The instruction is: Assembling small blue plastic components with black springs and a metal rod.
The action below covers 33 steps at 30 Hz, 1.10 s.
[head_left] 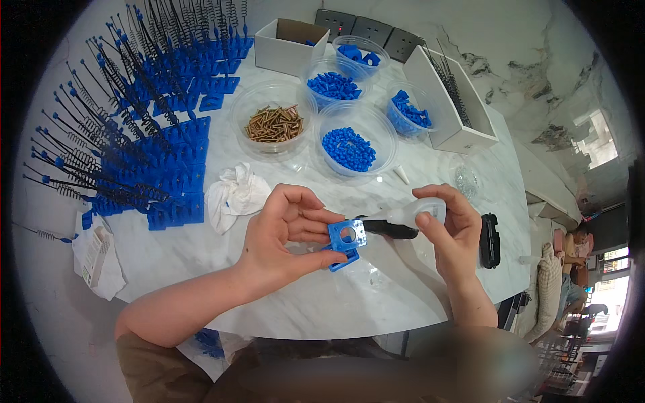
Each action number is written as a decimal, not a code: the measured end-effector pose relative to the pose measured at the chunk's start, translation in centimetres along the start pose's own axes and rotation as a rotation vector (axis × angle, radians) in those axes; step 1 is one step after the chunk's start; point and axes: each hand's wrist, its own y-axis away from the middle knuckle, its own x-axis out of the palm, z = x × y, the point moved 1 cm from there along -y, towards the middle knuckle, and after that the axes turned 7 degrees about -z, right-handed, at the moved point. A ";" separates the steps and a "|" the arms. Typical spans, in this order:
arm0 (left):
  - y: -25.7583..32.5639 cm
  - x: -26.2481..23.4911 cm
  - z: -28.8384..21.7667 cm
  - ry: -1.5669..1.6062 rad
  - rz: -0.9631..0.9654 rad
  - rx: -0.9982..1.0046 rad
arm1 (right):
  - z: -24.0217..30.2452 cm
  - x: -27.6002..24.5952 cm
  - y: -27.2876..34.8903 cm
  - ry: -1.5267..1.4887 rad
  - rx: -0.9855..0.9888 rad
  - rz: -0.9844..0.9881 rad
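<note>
Pinching: the left hand [285, 232] is gripping a blue square plastic plate [347, 234] with a round hole, thumb below and fingers curled behind, holding it upright just above the table's near edge.
Second piece: another blue plate [344, 260] is sitting right under the first, touching the thumb.
Right hand: the right hand [447, 228] is closing round a clear squeeze bottle [422, 212], fingers wrapped over its body.
Nozzle: the bottle's black tip [390, 230] is pointing left and meeting the held plate's right edge.
Just beyond the hands: a crumpled white cloth [235, 195] is lying to the far left; a black device [489, 240] is resting right of the right hand.
Bowls: a clear bowl of brass screws [273, 123] and clear bowls of small blue parts [349, 149] are standing farther back.
Far left: rows of blue bases with black sprung rods [134, 134] are covering the white marble table [302, 302].
Far edge: two white boxes [290, 44] are flanking the bowls.
</note>
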 end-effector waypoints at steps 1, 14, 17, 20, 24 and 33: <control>0.0 0.0 0.0 -0.003 0.002 0.013 | -0.1 -0.1 -0.1 -0.012 0.036 -0.021; 0.0 0.0 -0.1 0.011 -0.009 0.005 | -0.1 0.0 -0.2 0.070 -0.007 0.054; 0.0 0.0 -0.1 0.002 -0.017 0.009 | 0.1 0.0 -0.3 0.062 0.017 0.053; 0.0 0.0 0.0 0.006 -0.017 0.013 | 0.0 0.0 -0.2 0.051 -0.001 0.055; 0.0 0.0 -0.1 -0.009 -0.015 0.030 | -0.2 0.0 -0.2 0.039 0.003 0.047; 0.0 0.0 -0.1 -0.017 -0.010 0.043 | 0.0 0.1 -0.2 0.024 0.049 0.035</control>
